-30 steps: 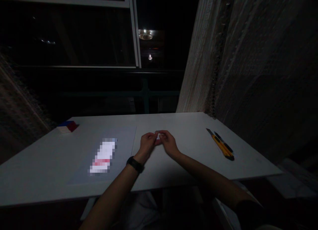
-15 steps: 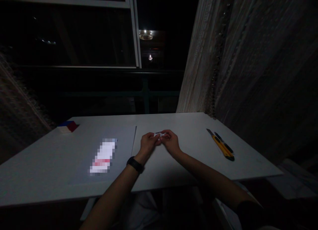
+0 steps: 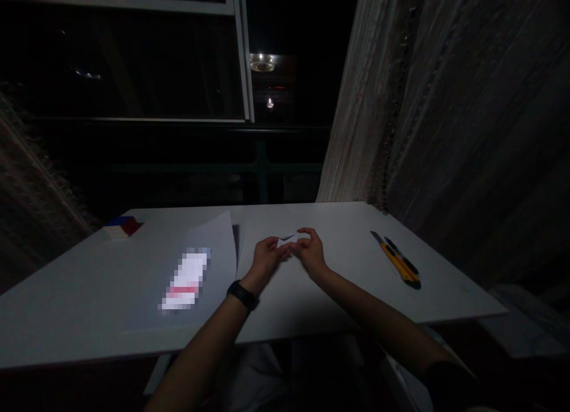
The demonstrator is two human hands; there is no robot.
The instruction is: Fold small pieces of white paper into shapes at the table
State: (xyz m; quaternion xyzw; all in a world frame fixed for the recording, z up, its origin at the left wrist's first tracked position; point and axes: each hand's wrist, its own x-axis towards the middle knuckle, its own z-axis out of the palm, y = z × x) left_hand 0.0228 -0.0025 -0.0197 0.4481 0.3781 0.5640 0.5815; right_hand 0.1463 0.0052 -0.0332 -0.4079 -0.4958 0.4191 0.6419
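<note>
A small piece of folded white paper [image 3: 287,240] is held just above the middle of the white table. My left hand [image 3: 266,257], with a dark band on its wrist, pinches the paper's left side. On the other side, my right hand [image 3: 313,254] grips the right end between thumb and fingers. The paper's top edge dips in the middle, and its lower part is hidden by my fingers.
The white table [image 3: 347,234] bears a yellow utility knife [image 3: 398,263] and a dark pen [image 3: 403,256] at right. Paper sheets [image 3: 222,246] lie at left under a lit, blurred-out screen [image 3: 184,281]. A coloured cube [image 3: 122,227] sits far left. Curtains [image 3: 351,103] hang behind.
My right hand has shifted slightly right, and more of the folded paper shows between my hands. The far right corner of the sheet at left has lifted off the table.
</note>
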